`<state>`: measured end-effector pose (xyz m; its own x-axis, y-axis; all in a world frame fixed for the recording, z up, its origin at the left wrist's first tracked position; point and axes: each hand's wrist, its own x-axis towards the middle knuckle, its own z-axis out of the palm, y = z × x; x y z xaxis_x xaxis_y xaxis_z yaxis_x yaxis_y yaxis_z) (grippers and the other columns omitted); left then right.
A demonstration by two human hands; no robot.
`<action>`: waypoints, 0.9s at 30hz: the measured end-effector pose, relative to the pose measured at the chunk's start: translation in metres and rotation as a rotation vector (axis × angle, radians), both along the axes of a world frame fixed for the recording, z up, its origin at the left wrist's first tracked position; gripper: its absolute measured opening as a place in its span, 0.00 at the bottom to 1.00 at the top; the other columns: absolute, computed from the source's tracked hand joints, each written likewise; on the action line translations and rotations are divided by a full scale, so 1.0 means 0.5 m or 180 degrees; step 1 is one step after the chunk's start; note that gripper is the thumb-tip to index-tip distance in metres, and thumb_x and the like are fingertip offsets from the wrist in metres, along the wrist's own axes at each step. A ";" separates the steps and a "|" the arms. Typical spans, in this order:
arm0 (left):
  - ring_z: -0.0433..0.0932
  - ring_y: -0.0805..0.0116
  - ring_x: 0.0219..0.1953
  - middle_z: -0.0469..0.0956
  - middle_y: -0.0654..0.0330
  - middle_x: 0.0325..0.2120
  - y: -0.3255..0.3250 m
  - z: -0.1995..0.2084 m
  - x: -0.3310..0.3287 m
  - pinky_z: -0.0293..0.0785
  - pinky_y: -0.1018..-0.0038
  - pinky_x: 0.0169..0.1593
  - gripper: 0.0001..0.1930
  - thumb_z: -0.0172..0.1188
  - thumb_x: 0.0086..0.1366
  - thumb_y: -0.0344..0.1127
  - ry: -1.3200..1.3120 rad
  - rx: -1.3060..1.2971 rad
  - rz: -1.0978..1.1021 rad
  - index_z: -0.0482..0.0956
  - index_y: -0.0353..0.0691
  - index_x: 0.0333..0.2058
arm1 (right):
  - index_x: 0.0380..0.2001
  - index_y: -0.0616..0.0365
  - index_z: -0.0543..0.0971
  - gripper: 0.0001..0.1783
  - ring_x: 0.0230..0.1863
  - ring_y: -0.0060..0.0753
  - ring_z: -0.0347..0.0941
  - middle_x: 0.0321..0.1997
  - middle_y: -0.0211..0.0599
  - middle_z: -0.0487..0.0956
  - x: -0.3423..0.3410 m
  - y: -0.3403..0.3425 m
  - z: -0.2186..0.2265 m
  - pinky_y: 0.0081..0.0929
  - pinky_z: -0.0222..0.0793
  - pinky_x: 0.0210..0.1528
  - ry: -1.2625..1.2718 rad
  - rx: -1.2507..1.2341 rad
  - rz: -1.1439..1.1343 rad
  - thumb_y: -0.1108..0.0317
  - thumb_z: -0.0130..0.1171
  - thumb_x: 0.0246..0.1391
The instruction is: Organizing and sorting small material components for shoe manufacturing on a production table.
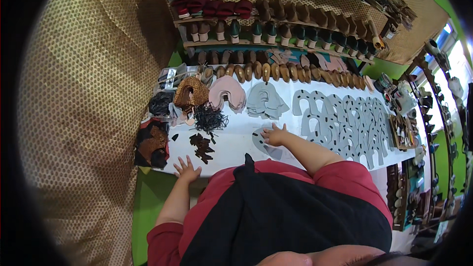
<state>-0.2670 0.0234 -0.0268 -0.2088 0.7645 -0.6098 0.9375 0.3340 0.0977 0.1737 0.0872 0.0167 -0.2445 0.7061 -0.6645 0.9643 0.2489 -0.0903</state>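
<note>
The white bench (230, 150) fills the middle of the frame, and across its right half the arch-shaped grey pieces (345, 125) lie in overlapping rows; keeping their small dark tabs uncovered would leave each one easy to check. The grey stack (266, 101), centre, is best left clear of sleeves, lest its top sheets slide.

The loose grey piece (271, 152) lies flat at lower centre. Over it the right hand (274, 135) is spread, fingers parted; whether it presses or barely rests, I cannot tell. Light, even pressure should hold so thin a sheet without creasing it. The left hand (186, 171), well apart at the lower left by the bench's near edge, is also spread and holds nothing visible.

Handiest for the left hand are the dark brown strips (201, 149), beside it; taking them singly should avoid clumping.
</note>
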 end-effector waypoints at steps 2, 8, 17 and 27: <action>0.19 0.31 0.71 0.17 0.49 0.71 -0.007 0.010 -0.001 0.28 0.33 0.67 0.56 0.55 0.57 0.68 -0.0043 -0.0022 0.0000 0.27 0.60 0.72 | 0.73 0.33 0.50 0.33 0.78 0.53 0.33 0.79 0.17 0.43 -0.002 0.000 -0.016 0.82 0.31 0.66 -0.0047 0.0242 0.0069 0.47 0.36 0.66; 0.17 0.32 0.70 0.16 0.50 0.71 -0.010 0.014 -0.002 0.27 0.33 0.66 0.64 0.63 0.50 0.70 -0.0047 0.0015 0.0047 0.25 0.61 0.71 | 0.72 0.37 0.53 0.31 0.78 0.51 0.33 0.78 0.19 0.46 0.020 -0.006 -0.043 0.82 0.30 0.66 0.0361 0.0236 -0.0047 0.56 0.37 0.66; 0.17 0.32 0.70 0.16 0.50 0.71 -0.009 0.018 -0.002 0.28 0.33 0.67 0.66 0.65 0.48 0.70 -0.0022 -0.0012 0.0026 0.25 0.61 0.71 | 0.71 0.25 0.56 0.30 0.79 0.51 0.31 0.78 0.17 0.46 -0.018 -0.029 0.042 0.83 0.23 0.66 -0.0153 -0.0135 0.0839 0.59 0.38 0.67; 0.18 0.32 0.71 0.16 0.50 0.71 -0.002 0.027 0.000 0.28 0.34 0.67 0.65 0.65 0.48 0.70 -0.0006 -0.0077 0.0002 0.25 0.61 0.71 | 0.71 0.19 0.51 0.31 0.78 0.55 0.32 0.79 0.19 0.41 -0.008 0.002 0.028 0.81 0.32 0.66 -0.0208 -0.0230 0.0605 0.53 0.39 0.67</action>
<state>-0.2668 0.0224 -0.0131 -0.2080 0.7494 -0.6286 0.9371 0.3368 0.0914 0.1699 0.0883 0.0305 -0.3236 0.6013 -0.7306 0.9050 0.4220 -0.0535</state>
